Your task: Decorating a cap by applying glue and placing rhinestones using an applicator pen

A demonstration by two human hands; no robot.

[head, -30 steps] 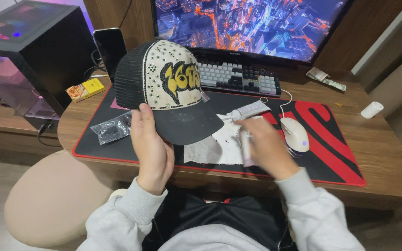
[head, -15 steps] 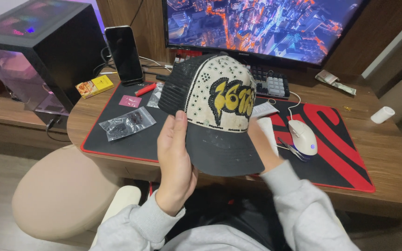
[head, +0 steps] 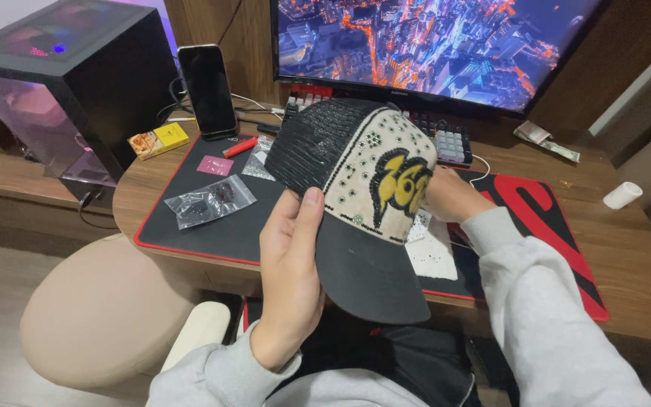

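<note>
We see the left hand (head: 289, 264) gripping the black curved brim of a trucker cap with a cream studded front panel and black mesh back (head: 356, 173); its thumb lies along the brim's upper edge and the fingers wrap underneath. The cap is held in the air above the near edge of the wooden desk (head: 642, 249), tilted so its crown points away and to the left. The right hand (head: 450, 197) sits just behind the cap's front panel, at its right side; we cannot tell whether its fingers are closed or spread, since the cap hides them.

Below the cap lies a large black desk mat with a red border (head: 190, 234), running almost to the desk's front edge. On its left part we find a clear plastic bag holding small dark pieces (head: 209, 201), a small pink card (head: 215, 165) and a red pen-like stick (head: 239, 146), all well apart from the hands, with bare mat between them and the cap. A white sheet dotted with small studs (head: 431, 252) lies under the brim's right edge. A yellow box (head: 159, 140) rests near the desk's left rim, beside a black computer tower (head: 77, 83). A dark phone (head: 207, 90) stands upright behind the mat, and a keyboard (head: 450, 143) peeks out beyond the cap, below the monitor (head: 431, 45). A white cylinder (head: 621, 195) stands far right.
</note>
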